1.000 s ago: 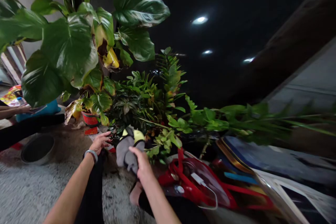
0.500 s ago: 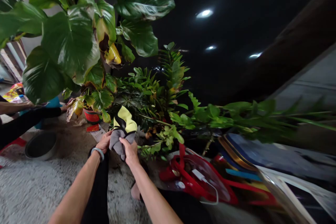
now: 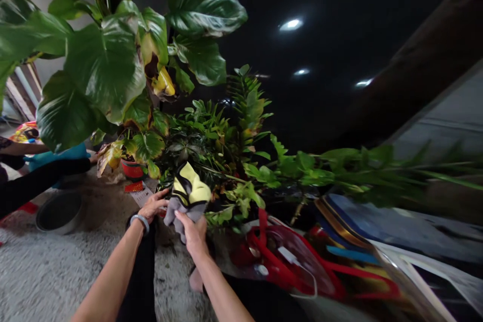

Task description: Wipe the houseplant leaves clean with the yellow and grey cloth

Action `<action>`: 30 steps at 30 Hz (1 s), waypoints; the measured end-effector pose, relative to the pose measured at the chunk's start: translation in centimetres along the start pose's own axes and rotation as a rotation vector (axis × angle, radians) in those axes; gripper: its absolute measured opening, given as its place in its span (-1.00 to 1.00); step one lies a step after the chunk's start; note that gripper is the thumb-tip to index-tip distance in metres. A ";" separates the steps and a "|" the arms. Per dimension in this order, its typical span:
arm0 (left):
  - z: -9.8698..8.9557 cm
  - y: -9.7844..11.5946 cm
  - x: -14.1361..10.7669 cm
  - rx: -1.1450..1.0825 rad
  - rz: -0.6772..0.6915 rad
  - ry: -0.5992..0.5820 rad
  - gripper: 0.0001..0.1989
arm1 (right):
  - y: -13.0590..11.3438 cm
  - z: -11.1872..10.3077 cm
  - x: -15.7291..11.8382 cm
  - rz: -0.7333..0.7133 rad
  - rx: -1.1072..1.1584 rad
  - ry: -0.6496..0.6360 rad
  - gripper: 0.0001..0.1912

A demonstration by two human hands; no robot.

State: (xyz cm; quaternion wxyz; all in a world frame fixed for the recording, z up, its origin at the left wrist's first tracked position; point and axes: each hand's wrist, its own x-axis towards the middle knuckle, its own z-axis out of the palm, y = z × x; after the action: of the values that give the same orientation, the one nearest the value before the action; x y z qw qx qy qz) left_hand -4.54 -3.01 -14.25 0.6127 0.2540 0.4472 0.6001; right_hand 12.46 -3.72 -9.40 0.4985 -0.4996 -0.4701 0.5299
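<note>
The right hand [image 3: 196, 233] grips the gray-and-yellow cloth [image 3: 196, 193] by its gray folds, above the edge of the concrete floor [image 3: 68, 271] along the leafy plants [image 3: 247, 200]; the left hand [image 3: 150, 208], fingers spread, is just beside it, contact unclear. With only one hand visibly gripping, the bunched fabric could slip onto rough concrete, and its loose yellow folds, so near the greenery, could snag and tear a leaf

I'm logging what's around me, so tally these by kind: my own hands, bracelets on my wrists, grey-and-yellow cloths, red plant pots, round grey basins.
Own hands: 2 (left hand, right hand)
Bracelet: 1
Grey-and-yellow cloth: 1
Red plant pot: 1
Round grey basin: 1
Total: 6
</note>
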 end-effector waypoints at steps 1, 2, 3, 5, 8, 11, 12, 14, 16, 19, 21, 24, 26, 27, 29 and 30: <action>-0.2 0.0 0.0 -0.008 0.004 0.026 -0.26 | -1.4 -0.9 0.5 -0.066 -0.025 0.072 -0.59; -0.4 0.1 0.1 -0.011 0.018 0.051 -0.29 | -3.0 -1.8 1.2 -0.144 -0.053 0.157 -0.59; -0.6 0.1 0.1 -0.011 0.034 0.071 -0.33 | -4.8 -2.4 2.2 -0.231 -0.071 0.208 -0.58; -0.8 0.1 0.2 -0.022 0.056 0.094 -0.39 | -7.7 -3.0 4.3 -0.314 -0.071 0.265 -0.57; -0.8 0.0 0.4 -0.045 0.069 0.105 -0.43 | -8.2 -2.4 5.8 -0.120 -0.007 0.172 -0.55; -0.8 0.0 0.4 -0.060 0.077 0.112 -0.42 | -4.4 -1.6 3.1 0.116 0.018 0.049 -0.59; -0.9 0.1 0.4 -0.059 0.075 0.111 -0.41 | -2.9 -1.6 1.5 0.166 0.018 0.002 -0.59; -1.1 0.3 0.3 -0.051 0.067 0.111 -0.43 | -1.1 -2.0 -1.4 0.205 0.009 -0.077 -0.63; -1.1 0.6 0.2 -0.044 0.058 0.107 -0.46 | -1.6 -2.6 -2.8 0.137 -0.010 -0.070 -0.62; -1.0 0.9 0.1 -0.043 0.052 0.101 -0.50 | -5.3 -3.2 -0.6 -0.087 -0.016 0.096 -0.54; -0.8 1.0 0.0 -0.044 0.052 0.108 -0.53 | -7.5 -3.0 2.3 -0.172 0.014 0.176 -0.54; -0.6 0.9 0.0 -0.064 0.046 0.140 -0.54 | -7.2 -2.2 4.3 -0.010 0.094 0.106 -0.60; -0.6 0.9 0.2 -0.085 0.054 0.171 -0.53 | -4.9 -1.8 2.8 0.183 0.109 -0.016 -0.63; -0.6 0.9 0.2 -0.094 0.059 0.185 -0.52 | -3.5 -1.7 1.4 0.258 0.095 -0.075 -0.64; -0.8 0.9 0.4 -0.104 0.051 0.196 -0.50 | -1.8 -1.8 -1.7 0.304 0.067 -0.204 -0.66; -0.9 0.9 0.5 -0.107 0.037 0.192 -0.49 | -1.7 -1.9 -2.8 0.271 0.045 -0.237 -0.66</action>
State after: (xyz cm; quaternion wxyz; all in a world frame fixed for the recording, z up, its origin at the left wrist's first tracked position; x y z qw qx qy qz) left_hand -5.79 -2.63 -14.00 0.5683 0.1707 0.4665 0.6559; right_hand 14.49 -6.42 -7.69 0.3746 -0.4813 -0.4419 0.6578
